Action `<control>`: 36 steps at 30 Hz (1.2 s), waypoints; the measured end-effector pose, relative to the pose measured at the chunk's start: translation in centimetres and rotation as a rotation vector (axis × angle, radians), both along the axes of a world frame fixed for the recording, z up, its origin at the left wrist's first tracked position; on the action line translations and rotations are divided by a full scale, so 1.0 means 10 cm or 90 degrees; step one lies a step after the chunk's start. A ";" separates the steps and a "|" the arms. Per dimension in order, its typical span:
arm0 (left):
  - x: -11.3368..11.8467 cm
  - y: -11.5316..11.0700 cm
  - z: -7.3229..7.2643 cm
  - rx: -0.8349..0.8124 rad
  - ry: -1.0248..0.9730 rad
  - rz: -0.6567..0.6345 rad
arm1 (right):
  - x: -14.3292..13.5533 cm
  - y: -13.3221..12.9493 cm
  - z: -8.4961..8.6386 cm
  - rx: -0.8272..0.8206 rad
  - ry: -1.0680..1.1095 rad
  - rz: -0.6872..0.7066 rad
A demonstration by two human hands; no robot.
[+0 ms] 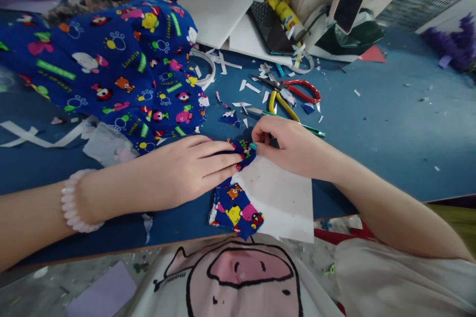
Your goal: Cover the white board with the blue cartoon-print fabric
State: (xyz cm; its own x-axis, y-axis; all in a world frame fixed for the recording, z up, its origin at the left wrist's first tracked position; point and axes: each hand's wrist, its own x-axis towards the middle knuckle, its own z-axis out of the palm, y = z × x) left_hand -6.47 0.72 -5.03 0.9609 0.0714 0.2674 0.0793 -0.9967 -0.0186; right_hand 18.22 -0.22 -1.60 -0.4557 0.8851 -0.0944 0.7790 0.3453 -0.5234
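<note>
A small blue cartoon-print fabric piece (235, 210) lies near the table's front edge, partly over a white sheet (288, 193). My left hand (186, 171) lies flat with fingers stretched over the upper part of this fabric, pressing it down. At the fabric's upper right edge, my right hand (284, 146) has thumb and forefinger pinched together; whatever is between the fingertips is too small to make out. A large cloth of the same print (122, 69) spreads over the table at the left, just beyond my left hand.
Beyond my right hand lie red-handled scissors (305, 90), yellow-handled pliers (284, 106) and a green pen-like tool (314, 130). A tape roll (204, 67), a dark phone (271, 29), a yellow tube (288, 16) and paper scraps sit farther back. Purple flowers (455, 44) stand right.
</note>
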 end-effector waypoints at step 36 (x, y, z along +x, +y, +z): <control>-0.01 0.11 0.07 -0.116 0.021 -0.009 | 0.42 0.18 -0.10 0.240 -0.142 -0.025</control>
